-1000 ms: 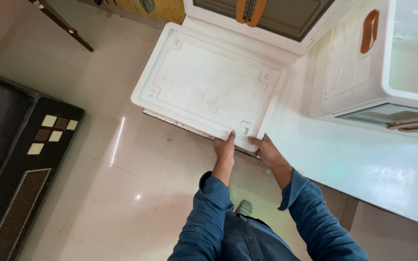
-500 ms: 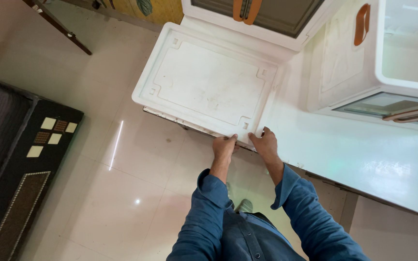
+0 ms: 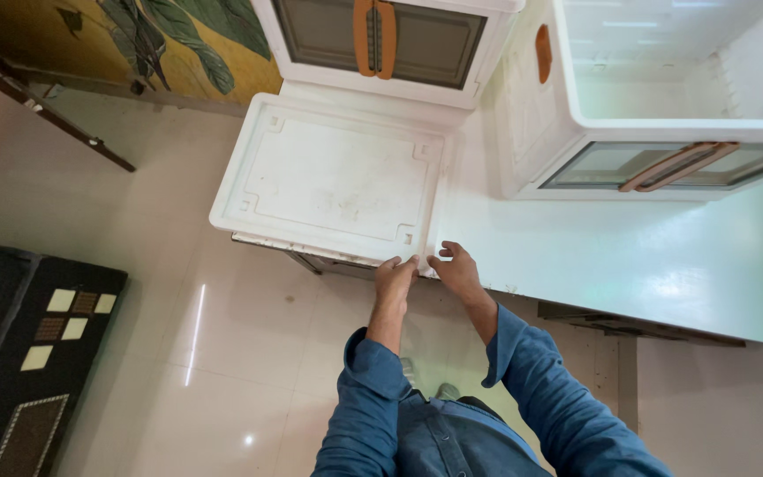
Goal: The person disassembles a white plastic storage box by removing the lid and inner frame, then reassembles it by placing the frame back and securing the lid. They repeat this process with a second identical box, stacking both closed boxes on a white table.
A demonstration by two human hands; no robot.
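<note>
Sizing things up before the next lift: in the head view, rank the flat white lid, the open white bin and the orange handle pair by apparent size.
1. Open white bin, though cropped by the frame.
2. Flat white lid; close to the bin, so their order is unsure.
3. Orange handle pair, clearly smallest, and farther away.

The white lid (image 3: 333, 181) under my hands looks like moulded plastic, matt, with faint grey scuffs and smudges across its flat middle. The desk (image 3: 629, 256) beside it is smooth and glossy, throwing back pale light. The 2 white boxes (image 3: 664, 106) look like the same matt plastic, with smoky translucent panels and smooth orange-brown handles (image 3: 373, 26). My sleeves (image 3: 373, 406) are soft blue cloth, creased. The floor (image 3: 178, 353) is polished tile, shiny with reflections. The dark rug (image 3: 19, 353) looks woven and rough.
</note>
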